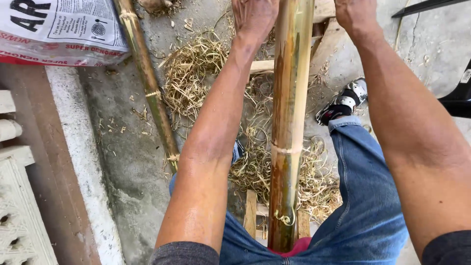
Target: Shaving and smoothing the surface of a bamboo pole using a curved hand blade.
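Running up the centre of the frame, the long yellow-brown bamboo pole [289, 122] shows a smooth, scraped surface, and pale curled shavings [196, 73] lie heaped on the concrete floor [122, 162] below. The left hand [254, 17] and right hand [354, 13] sit beside the pole at the top edge; their grip cannot be determined. A second, greener bamboo pole [149, 83] lies at upper left, apparently unworked.

The top edge cuts off both hands, left [252, 14] and right [354, 12], so their fingers and grip cannot be told. The pole [289, 122] runs out of view there too.
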